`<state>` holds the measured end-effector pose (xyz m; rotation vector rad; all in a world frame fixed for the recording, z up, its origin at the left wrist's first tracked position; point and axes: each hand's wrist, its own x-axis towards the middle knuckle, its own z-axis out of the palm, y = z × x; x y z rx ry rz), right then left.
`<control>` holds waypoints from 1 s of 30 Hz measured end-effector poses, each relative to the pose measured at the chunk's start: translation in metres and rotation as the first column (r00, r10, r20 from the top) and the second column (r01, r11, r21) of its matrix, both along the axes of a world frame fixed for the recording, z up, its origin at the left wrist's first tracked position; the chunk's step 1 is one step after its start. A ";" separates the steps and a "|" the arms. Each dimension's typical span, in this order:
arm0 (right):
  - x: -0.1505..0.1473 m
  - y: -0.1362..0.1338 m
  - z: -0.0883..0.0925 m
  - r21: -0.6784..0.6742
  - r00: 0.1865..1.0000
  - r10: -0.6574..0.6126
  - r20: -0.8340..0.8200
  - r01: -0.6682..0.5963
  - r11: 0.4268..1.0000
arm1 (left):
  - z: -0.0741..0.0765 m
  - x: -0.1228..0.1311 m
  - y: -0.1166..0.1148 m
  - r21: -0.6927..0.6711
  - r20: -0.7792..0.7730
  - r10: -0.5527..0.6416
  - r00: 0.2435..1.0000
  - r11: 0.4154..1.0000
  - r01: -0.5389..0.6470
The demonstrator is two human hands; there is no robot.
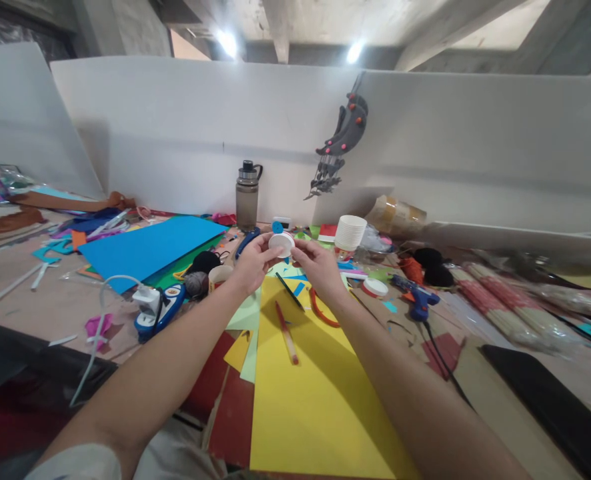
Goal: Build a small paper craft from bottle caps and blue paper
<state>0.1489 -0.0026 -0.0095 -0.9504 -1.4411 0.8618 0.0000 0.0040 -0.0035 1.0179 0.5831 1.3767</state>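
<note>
My left hand (256, 262) and my right hand (317, 261) are raised above the table, their fingers closed on opposite edges of a white paper-cup piece (280, 245). Its round white face is turned toward me. A blue paper disc (277, 228) sticks up at its top edge, and a bit of blue shows below it. Under my hands lies a yellow sheet (305, 400) with a red pen (286, 333), a dark thin stick (289, 291) and a red-orange ring (323, 310) on it.
A blue sheet (150, 250), a power strip (160, 312) and a paper cup (220, 275) are on the left. A bottle (247, 200) and stacked cups (350, 233) stand behind. At right are a corded glue gun (419, 300), a similar white piece (375, 287) and a black slab (545, 400).
</note>
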 end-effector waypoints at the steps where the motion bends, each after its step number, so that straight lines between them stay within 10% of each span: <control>1: -0.001 -0.001 0.000 0.023 1.000 -0.030 0.007 0.030 0.999 | -0.001 0.000 0.000 0.016 -0.008 0.020 1.000 1.000 -0.020; 6: -0.002 -0.007 0.002 0.121 0.977 -0.207 0.042 0.201 0.972 | -0.004 0.002 -0.001 0.091 -0.084 0.132 0.988 0.988 -0.124; 14: -0.001 -0.011 0.006 0.295 0.901 -0.390 0.188 0.327 0.898 | -0.013 0.005 0.002 0.218 -0.192 0.019 0.981 0.976 0.024; 30: -0.002 -0.014 0.007 0.434 0.832 -0.441 0.337 0.278 0.857 | -0.011 0.006 -0.003 0.280 -0.377 0.108 0.920 0.960 0.002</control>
